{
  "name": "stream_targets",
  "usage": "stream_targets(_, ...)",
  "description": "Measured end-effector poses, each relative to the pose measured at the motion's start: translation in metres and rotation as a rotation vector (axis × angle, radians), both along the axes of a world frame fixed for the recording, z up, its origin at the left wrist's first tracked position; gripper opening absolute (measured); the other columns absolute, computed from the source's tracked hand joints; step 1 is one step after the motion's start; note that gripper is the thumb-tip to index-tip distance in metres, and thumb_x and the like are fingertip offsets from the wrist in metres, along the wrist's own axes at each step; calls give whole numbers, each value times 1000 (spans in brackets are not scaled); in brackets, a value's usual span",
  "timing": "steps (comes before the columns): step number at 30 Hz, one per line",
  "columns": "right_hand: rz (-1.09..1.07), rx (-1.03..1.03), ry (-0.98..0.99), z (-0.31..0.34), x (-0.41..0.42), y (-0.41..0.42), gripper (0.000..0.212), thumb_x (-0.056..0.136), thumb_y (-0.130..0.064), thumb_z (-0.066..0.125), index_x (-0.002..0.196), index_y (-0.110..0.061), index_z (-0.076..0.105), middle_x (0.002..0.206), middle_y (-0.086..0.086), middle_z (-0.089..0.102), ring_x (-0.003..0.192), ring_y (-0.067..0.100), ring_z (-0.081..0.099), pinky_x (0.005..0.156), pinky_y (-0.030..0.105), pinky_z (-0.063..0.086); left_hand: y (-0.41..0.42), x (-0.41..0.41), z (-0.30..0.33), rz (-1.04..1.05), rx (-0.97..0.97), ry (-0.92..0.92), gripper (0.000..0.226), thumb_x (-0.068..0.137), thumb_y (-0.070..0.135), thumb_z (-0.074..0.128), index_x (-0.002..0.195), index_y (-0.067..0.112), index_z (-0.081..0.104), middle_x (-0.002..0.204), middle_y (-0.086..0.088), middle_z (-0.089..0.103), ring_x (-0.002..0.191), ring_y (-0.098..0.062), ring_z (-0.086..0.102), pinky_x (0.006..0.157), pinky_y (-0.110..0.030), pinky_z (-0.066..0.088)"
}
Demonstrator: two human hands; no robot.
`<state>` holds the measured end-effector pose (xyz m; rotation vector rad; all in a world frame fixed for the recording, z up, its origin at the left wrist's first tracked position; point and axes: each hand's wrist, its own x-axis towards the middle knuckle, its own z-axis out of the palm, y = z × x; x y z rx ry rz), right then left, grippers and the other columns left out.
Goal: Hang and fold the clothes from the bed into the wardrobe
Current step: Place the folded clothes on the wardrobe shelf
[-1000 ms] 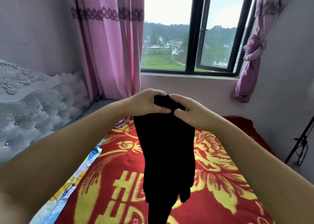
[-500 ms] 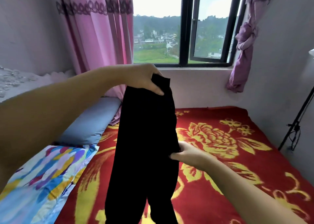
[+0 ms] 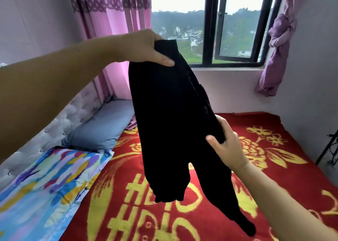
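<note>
The garment (image 3: 170, 116) held up is plain black all over. Beneath it the blanket (image 3: 274, 167) is red with yellow flowers and lettering. Near left, a pillow (image 3: 45, 182) splashed blue, yellow, purple and pink; farther, a grey-blue one (image 3: 104, 127). Pink curtain (image 3: 113, 21) far left, purple curtain (image 3: 276, 48) right.

Both forearms were bare from the frame edges to the wrists, with no sleeve showing on either. The left hand (image 3: 144, 47) and the right hand (image 3: 229, 149) wore no glove, ring, watch or bracelet. The fingernails were short and unpainted.
</note>
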<state>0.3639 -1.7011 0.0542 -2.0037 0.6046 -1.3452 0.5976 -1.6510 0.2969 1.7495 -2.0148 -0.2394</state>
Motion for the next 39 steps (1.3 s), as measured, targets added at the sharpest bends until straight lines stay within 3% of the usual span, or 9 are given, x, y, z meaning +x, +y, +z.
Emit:
stream_targets(5,-108,-109,272,-9,-11,-16,69,85,-12,68,142,-27,32,82,-3,67,68,9,67,58,20,54,-22,-6,-1,35,-14,9,24,85,26,68,104,11,65,81,7,66,57,4,65,54,-7,49)
stream_targets(9,9,464,357,-52,-24,-36,18,71,-18,63,88,-21,60,79,-4,63,70,14,60,64,30,47,-40,-25,-3,16,-44,28,34,84,27,69,112,8,66,85,6,68,60,4,65,56,-8,51)
stream_targets(13,161,853,363,-112,-25,-27,14,67,-18,54,78,-11,60,72,3,54,67,15,52,67,33,39,-50,-39,2,30,-71,40,33,85,24,68,109,3,65,83,3,66,57,4,64,59,-9,52)
stream_targets(18,85,839,311,-101,-45,-63,43,72,-35,56,89,5,60,79,10,58,73,22,54,68,33,39,-62,-9,-14,159,-41,52,15,89,25,64,98,14,62,74,9,64,51,9,61,53,-7,47)
stream_targets(21,28,716,268,-89,-74,-75,14,93,-35,59,97,-24,66,93,-1,72,80,14,67,70,27,48,-72,46,-40,253,16,137,12,82,32,69,84,20,66,69,13,69,58,3,66,68,-20,50)
stream_targets(24,289,703,471,-78,-84,-74,30,84,-44,67,111,-33,61,102,-19,70,91,1,68,72,13,49,-90,102,-81,322,59,244,18,77,34,75,86,20,71,76,7,73,70,-10,70,66,-19,55)
stream_targets(27,397,730,862,-84,-75,-86,25,78,-36,68,102,-28,64,94,-8,71,84,8,68,72,22,50,-106,144,-126,367,72,356,8,81,25,74,85,20,71,70,10,72,63,-7,68,57,-13,54)
stream_targets(32,-96,660,1074,-126,-53,-156,4,75,-19,57,77,-18,60,78,0,65,74,19,62,60,30,40,-151,181,-190,365,28,419,5,84,18,72,86,22,70,67,14,68,56,6,61,61,-11,51)
stream_targets(39,-727,221,756,-119,4,-215,21,83,-6,53,91,-16,70,95,11,67,91,35,60,77,40,45,-189,228,-220,378,-400,417,17,86,18,70,99,8,66,88,-4,62,75,-10,54,74,-21,44)
